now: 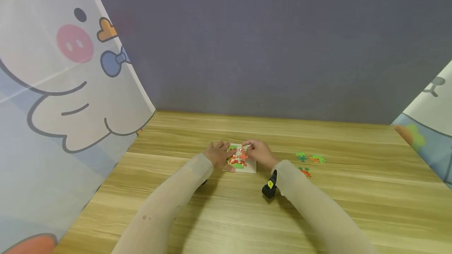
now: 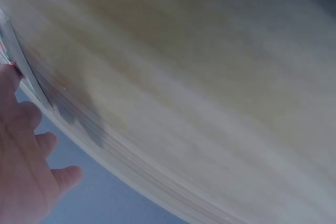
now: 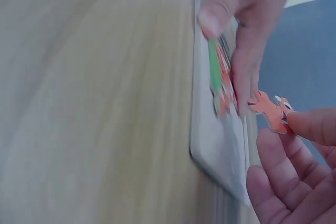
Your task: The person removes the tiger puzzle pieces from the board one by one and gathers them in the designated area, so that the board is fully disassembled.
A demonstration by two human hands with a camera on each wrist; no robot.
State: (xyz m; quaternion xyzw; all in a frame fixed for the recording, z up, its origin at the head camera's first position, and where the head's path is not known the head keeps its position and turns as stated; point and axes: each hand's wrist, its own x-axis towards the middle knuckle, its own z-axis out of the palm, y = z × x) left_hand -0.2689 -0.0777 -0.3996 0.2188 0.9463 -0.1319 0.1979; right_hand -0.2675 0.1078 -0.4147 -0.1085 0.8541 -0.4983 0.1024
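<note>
A jigsaw puzzle board (image 1: 251,166) with a pale frame lies on the table, partly filled with green, red and white pieces. Over its left part spreads my left hand (image 1: 218,156), fingers straight, with the thumb near the front edge; in the right wrist view that thumb presses the board's rim. My right hand (image 1: 261,154) is above the board's right side. Between thumb and fingers it pinches an orange puzzle piece (image 3: 270,113), seen raised off the board in the right wrist view. The board's right section shows bare white.
Right of the board, several loose puzzle pieces lie on the wooden table (image 1: 226,214): a green one (image 1: 301,156), a green and orange one (image 1: 318,158), and a red and green one (image 1: 305,173). A grey wall (image 1: 268,50) rises behind; a cartoon-printed curtain (image 1: 46,128) borders the left.
</note>
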